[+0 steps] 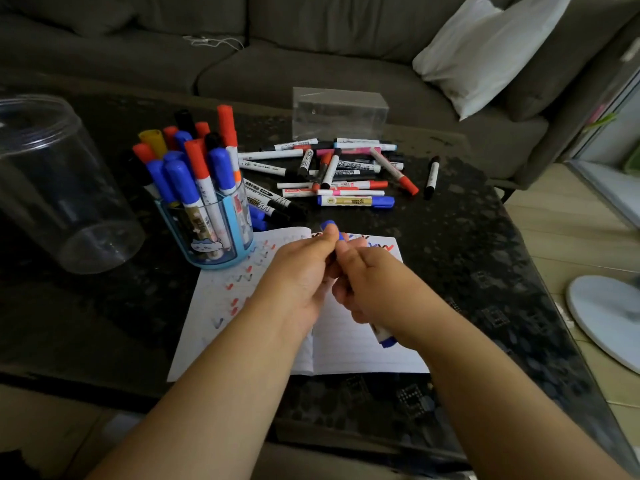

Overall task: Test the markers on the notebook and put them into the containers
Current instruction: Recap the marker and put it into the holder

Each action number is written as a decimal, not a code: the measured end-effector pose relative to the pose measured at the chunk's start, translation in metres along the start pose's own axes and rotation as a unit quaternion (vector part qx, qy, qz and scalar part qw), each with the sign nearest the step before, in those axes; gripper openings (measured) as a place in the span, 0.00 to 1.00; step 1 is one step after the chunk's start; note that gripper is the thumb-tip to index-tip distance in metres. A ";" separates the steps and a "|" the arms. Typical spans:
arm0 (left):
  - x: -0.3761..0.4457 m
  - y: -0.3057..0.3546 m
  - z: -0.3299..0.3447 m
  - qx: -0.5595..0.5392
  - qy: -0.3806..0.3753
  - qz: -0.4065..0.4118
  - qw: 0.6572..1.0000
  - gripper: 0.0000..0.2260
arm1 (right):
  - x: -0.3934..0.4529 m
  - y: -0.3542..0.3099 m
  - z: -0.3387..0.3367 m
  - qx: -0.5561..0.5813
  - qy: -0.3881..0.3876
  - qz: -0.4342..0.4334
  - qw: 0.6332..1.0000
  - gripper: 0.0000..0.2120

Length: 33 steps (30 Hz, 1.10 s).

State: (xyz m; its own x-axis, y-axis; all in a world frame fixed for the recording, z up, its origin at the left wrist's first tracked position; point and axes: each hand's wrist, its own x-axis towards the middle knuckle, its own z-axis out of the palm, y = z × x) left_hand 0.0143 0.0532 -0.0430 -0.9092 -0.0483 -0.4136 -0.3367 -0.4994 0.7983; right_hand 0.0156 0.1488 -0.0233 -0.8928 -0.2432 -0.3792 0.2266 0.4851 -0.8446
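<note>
Both forearms come in from the lower edge and meet above the notebook (346, 355), which lies open on the dark table (467, 271). The right hand (372, 289) is curled around a blue marker (382, 336); only the blue end and a little of the white barrel show below the hand, the rest is hidden inside the fist. The left hand (304, 271) pinches a blue cap (329, 226) between thumb and fingers, above the top edge of the notebook. A small blue piece shows just beside the cap, between the two hands; I cannot tell if it is the marker's tip or part of the cap. The arms cover the middle of the notebook, so only the red, blue and black check marks on its left page and along its top edge are visible; they are blurred.

Touching the upper left corner of the notebook stands a blue cup (211, 233), full of upright markers with red, blue, black and yellow caps. Left of the notebook lies a big clear jar (59, 188), cut off by the picture edge. Behind the notebook is a loose pile (339, 171) of markers, their print too small to read. Behind the pile stands a clear box (339, 112). Farthest from the notebook are a grey sofa (277, 64) and a white pillow (485, 53).
</note>
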 end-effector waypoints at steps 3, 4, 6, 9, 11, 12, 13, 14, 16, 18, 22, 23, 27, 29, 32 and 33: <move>-0.003 0.003 -0.004 0.023 -0.049 -0.009 0.998 0.17 | -0.001 0.006 -0.007 0.232 -0.084 0.024 0.969 0.20; -0.005 0.005 -0.004 0.018 -0.086 -0.017 0.996 0.18 | -0.001 0.007 -0.011 0.333 -0.131 0.046 0.933 0.20; -0.012 0.009 -0.003 -0.032 -0.154 -0.041 0.987 0.17 | -0.002 0.009 -0.015 0.494 -0.228 0.089 0.834 0.20; -0.017 0.009 -0.002 -0.091 -0.183 -0.024 0.979 0.14 | -0.004 0.008 -0.015 0.580 -0.310 0.088 0.748 0.18; -0.017 0.009 -0.002 -0.084 -0.163 0.000 0.983 0.12 | -0.006 0.005 -0.013 0.561 -0.286 0.078 0.773 0.19; -0.017 0.009 0.000 -0.070 -0.147 0.007 0.987 0.12 | -0.008 0.003 -0.012 0.544 -0.266 0.072 0.793 0.19; -0.018 0.010 0.002 -0.056 -0.131 0.009 0.990 0.12 | -0.008 0.002 -0.010 0.524 -0.244 0.065 0.813 0.18; -0.018 0.011 0.003 -0.043 -0.115 0.010 0.992 0.12 | -0.008 0.002 -0.009 0.504 -0.225 0.059 0.832 0.19; -0.018 0.011 0.006 -0.026 -0.086 0.004 0.996 0.12 | -0.007 0.001 -0.008 0.454 -0.192 0.043 0.869 0.20; -0.017 0.009 0.007 -0.009 -0.066 -0.007 0.998 0.12 | -0.007 0.002 -0.007 0.375 -0.151 0.018 0.914 0.19; -0.009 0.004 0.006 0.007 -0.044 -0.034 0.998 0.13 | -0.007 0.003 -0.007 0.188 -0.084 -0.008 0.978 0.18; -0.007 0.002 0.006 0.003 -0.039 -0.041 0.998 0.13 | -0.007 0.003 -0.007 0.131 -0.066 -0.009 0.989 0.19; -0.003 -0.002 0.007 -0.002 -0.028 -0.054 0.998 0.12 | -0.009 0.003 -0.008 -0.050 -0.018 -0.054 0.997 0.17; -0.004 -0.004 0.009 0.015 -0.009 -0.047 0.999 0.12 | -0.006 0.008 -0.006 -0.095 0.007 -0.090 0.991 0.18; -0.006 -0.004 0.006 0.051 -0.013 -0.034 0.998 0.13 | -0.005 0.010 -0.009 -0.015 0.000 -0.046 0.999 0.19; -0.008 -0.002 0.004 0.048 -0.041 -0.026 0.998 0.14 | -0.006 0.009 -0.012 0.064 -0.034 -0.019 0.997 0.19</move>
State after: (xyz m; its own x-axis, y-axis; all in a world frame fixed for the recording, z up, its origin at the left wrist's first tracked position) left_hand 0.0207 0.0582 -0.0396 -0.9057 0.0483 -0.4211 -0.4020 -0.4132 0.8171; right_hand 0.0182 0.1646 -0.0243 -0.8745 -0.3167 -0.3675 0.2458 0.3638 -0.8985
